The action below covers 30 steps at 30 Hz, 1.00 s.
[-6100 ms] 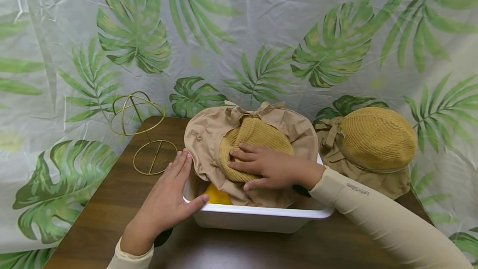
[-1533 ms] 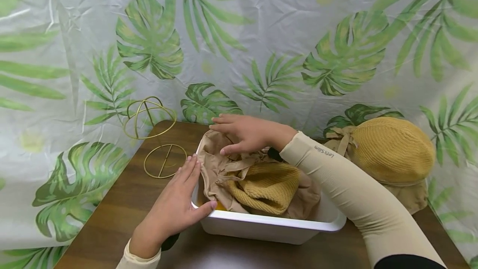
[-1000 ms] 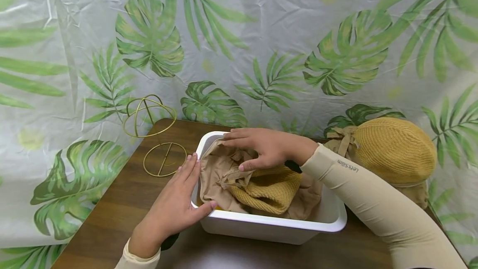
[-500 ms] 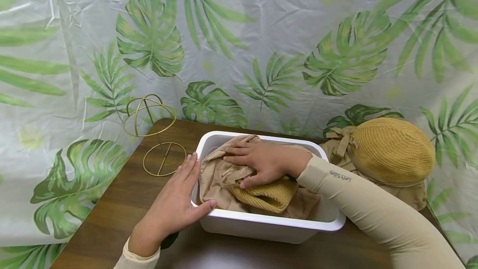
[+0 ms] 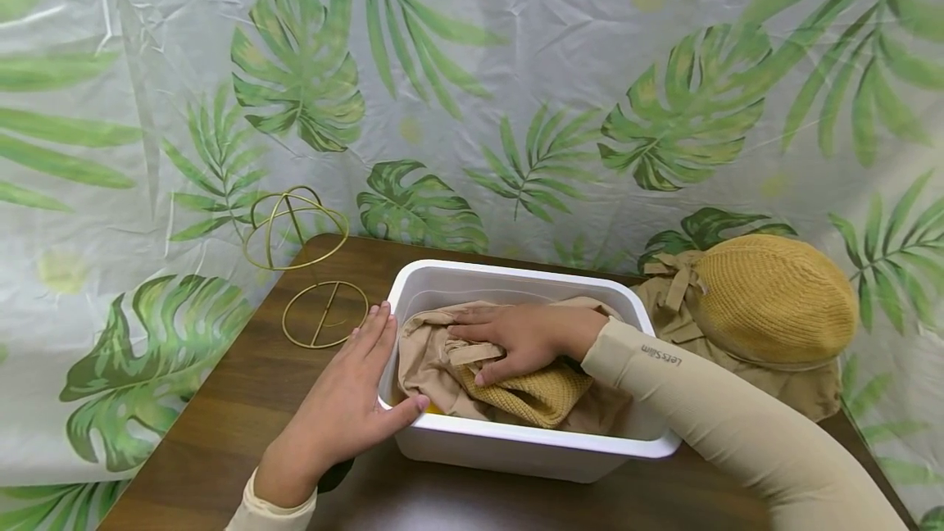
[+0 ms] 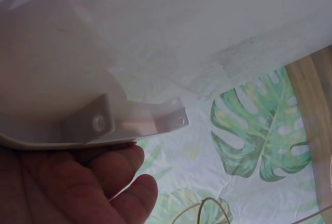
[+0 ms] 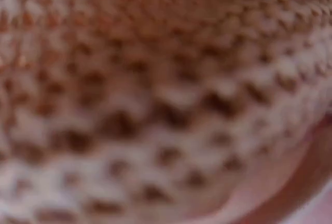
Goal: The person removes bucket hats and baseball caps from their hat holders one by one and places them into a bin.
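In the head view a sun hat (image 5: 542, 404) with a mustard knitted crown and a tan cloth brim lies folded inside a white plastic tub (image 5: 546, 436). My right hand (image 5: 527, 338) presses down on it, fingers extended over the brim and its tie. Knit fills the right wrist view, blurred and close. My left hand (image 5: 332, 400) rests along the tub's left front corner, fingers straight against the outer side and thumb over the rim. The left wrist view shows its fingers (image 6: 127, 167) under the rim. A bit of bright yellow (image 5: 433, 410) shows beneath the hat; the rest is covered.
A second mustard hat (image 5: 778, 297) with a tan brim sits right of the tub, near the table's right edge. To the left stands a gold wire hat stand (image 5: 295, 256). A leaf-print sheet (image 5: 516, 47) hangs behind the brown table (image 5: 214, 424).
The hat's brim stuck up over the tub's back and left rim; it is now folded down inside, below the rim. My right hand pushed it down. The left hand stayed at the corner.
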{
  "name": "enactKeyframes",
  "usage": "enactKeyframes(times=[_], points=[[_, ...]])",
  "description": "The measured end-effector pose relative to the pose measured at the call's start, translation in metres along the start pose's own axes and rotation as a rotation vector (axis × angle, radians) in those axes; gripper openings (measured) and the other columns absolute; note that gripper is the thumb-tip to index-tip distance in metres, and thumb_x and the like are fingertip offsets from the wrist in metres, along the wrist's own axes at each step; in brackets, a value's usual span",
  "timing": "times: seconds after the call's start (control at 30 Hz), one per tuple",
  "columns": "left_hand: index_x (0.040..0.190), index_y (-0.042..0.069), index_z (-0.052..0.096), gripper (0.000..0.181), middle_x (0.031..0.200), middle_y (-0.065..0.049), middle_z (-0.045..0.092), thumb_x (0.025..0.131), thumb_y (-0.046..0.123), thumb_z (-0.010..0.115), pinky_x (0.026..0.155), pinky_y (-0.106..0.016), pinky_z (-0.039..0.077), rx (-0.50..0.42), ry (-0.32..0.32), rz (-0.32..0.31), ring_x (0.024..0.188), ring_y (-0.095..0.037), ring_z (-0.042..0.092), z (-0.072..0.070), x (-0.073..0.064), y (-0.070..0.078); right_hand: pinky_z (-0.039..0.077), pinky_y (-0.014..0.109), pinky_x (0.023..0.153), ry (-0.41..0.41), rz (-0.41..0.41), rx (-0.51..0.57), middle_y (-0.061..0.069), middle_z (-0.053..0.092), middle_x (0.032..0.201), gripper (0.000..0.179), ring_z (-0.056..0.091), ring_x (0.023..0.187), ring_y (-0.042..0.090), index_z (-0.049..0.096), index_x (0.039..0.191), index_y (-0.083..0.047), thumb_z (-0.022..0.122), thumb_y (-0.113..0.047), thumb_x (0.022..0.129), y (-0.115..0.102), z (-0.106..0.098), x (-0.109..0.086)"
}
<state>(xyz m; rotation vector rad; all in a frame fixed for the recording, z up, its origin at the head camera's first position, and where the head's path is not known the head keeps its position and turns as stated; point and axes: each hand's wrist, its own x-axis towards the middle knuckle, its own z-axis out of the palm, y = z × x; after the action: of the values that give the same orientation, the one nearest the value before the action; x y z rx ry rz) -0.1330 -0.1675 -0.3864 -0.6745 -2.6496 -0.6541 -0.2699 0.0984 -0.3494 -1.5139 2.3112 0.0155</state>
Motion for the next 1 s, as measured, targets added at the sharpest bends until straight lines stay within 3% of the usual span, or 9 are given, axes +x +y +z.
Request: enactKeyframes(times=[0.43,0.77,1.0], points=[[0.148,-0.013,0.034,0.099,0.158,-0.025,0.025,0.087,0.059,0.065,0.114,-0.056,0.028,0.002,0.024,0.01,0.146,-0.036,0.024,0.0,0.0,-0.001,0.033,0.047,0.113,0.197,0.017,-0.045,0.011,0.028,0.161,0.075,0.032,0.144,0.029,0.033,0.157,-0.017,0.051,-0.059,0.097,-0.011,-0.039,-0.035],[0.146,-0.013,0.037,0.097,0.158,-0.025,0.027,0.087,0.059,0.063,0.114,-0.056,0.027,0.032,0.005,0.011,0.147,-0.036,0.023,0.0,0.001,0.001,0.036,0.055,0.109,0.478,0.081,0.007,0.01,0.038,0.156,0.062,0.037,0.141,0.031,0.045,0.15,-0.011,0.064,-0.036,0.097,0.0,-0.064,-0.101],[0.144,-0.014,0.04,0.096,0.155,-0.027,0.032,0.089,0.063,0.056,0.115,-0.053,0.028,0.134,-0.019,0.039,0.146,-0.037,0.025,-0.003,0.003,0.001,0.043,0.058,0.099,0.69,0.109,-0.046,0.014,0.048,0.148,0.058,0.045,0.135,0.036,0.052,0.145,-0.008,0.072,-0.021,0.092,0.013,-0.056,-0.149]])
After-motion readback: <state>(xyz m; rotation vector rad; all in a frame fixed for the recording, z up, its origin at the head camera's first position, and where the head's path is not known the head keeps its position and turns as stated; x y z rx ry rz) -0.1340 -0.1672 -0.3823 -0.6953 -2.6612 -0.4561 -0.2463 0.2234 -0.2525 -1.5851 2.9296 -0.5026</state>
